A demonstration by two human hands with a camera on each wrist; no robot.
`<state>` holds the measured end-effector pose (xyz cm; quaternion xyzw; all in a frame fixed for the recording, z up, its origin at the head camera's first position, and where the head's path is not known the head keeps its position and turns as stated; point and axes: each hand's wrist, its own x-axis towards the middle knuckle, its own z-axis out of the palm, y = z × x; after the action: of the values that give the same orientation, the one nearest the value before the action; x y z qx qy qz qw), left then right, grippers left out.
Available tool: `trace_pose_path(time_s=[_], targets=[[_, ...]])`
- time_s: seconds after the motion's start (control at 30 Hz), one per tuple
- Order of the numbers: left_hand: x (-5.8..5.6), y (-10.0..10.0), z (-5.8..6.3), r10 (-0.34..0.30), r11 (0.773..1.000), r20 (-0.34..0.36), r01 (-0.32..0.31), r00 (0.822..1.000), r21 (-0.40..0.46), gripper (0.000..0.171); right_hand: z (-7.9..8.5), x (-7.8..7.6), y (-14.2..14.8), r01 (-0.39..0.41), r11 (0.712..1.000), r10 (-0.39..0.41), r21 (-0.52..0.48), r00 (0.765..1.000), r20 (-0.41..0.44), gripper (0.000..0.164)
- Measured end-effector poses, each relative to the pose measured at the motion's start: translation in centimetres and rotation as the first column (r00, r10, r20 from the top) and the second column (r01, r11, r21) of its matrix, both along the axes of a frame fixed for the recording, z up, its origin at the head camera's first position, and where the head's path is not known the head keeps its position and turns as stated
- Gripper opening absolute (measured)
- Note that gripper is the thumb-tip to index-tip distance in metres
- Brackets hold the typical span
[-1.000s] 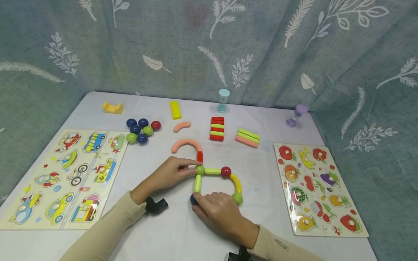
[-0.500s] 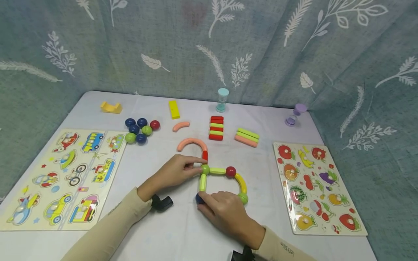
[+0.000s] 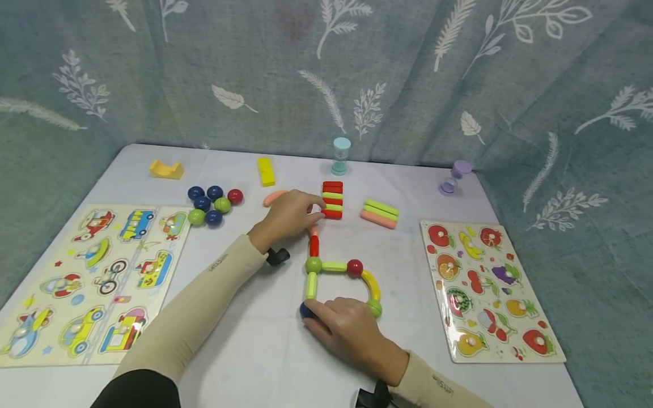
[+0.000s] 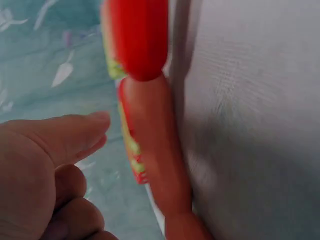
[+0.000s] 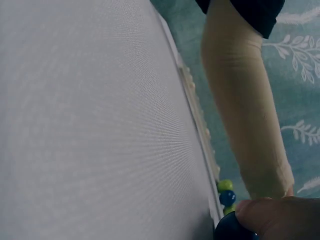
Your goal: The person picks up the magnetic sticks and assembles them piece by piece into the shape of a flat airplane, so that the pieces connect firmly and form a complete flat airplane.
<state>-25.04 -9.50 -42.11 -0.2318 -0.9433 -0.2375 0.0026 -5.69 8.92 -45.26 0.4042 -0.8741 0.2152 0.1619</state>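
My left hand (image 3: pixel 288 218) reaches over the salmon curved rod, fingertips right at the left end of a row of short red and green rods (image 3: pixel 333 199); it holds nothing. In the left wrist view the thumb and a finger (image 4: pixel 82 132) extend towards that row, while other fingers are curled. My right hand (image 3: pixel 352 328) grips a dark blue ball (image 5: pixel 232 229) at the lower left corner of a joined figure. That figure has green rods (image 3: pixel 334 266), a green ball (image 3: pixel 313 264), a red ball (image 3: pixel 355 268), a yellow curved rod (image 3: pixel 373 285) and an upright red rod (image 3: pixel 313 246).
Several loose balls (image 3: pixel 202 204) lie left of the left hand. A vehicle puzzle board (image 3: pixel 168 266) is at left, a fruit puzzle board (image 3: pixel 490 306) at right. Green and salmon rods (image 3: pixel 380 213), a yellow block (image 3: pixel 266 171) and two sand timers (image 3: pixel 340 156) stand farther back.
My left hand has let go of the green ball and moved up to the row of red and green rods. The right hand stays at the dark blue ball.
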Motion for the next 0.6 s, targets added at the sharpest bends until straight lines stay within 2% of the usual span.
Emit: trace_pose_path(time_s=[0.1,0.2,0.43,0.6], targets=[[-0.8,1.2,-0.5,-0.019,0.998,0.004,0.019,1.000,-0.062,0.025,-0.2,0.0,0.1,-0.005,1.000,0.005,-0.014,1.000,-0.007,0.029],[-1.0,1.8,-0.6,-0.007,0.996,0.011,0.008,1.000,-0.085,0.025,-0.2,-0.1,-0.1,-0.013,1.000,0.012,-0.019,1.000,-0.014,0.028],[-0.5,3.2,-0.5,0.003,0.991,0.074,0.007,0.997,-0.134,0.026,0.0,-0.1,0.0,-0.018,1.000,0.017,-0.024,0.999,-0.028,0.028],[0.1,3.7,-0.5,0.016,0.992,0.058,-0.008,0.998,-0.124,0.025,0.0,0.0,0.1,-0.014,0.999,0.013,-0.039,1.000,-0.019,0.028]])
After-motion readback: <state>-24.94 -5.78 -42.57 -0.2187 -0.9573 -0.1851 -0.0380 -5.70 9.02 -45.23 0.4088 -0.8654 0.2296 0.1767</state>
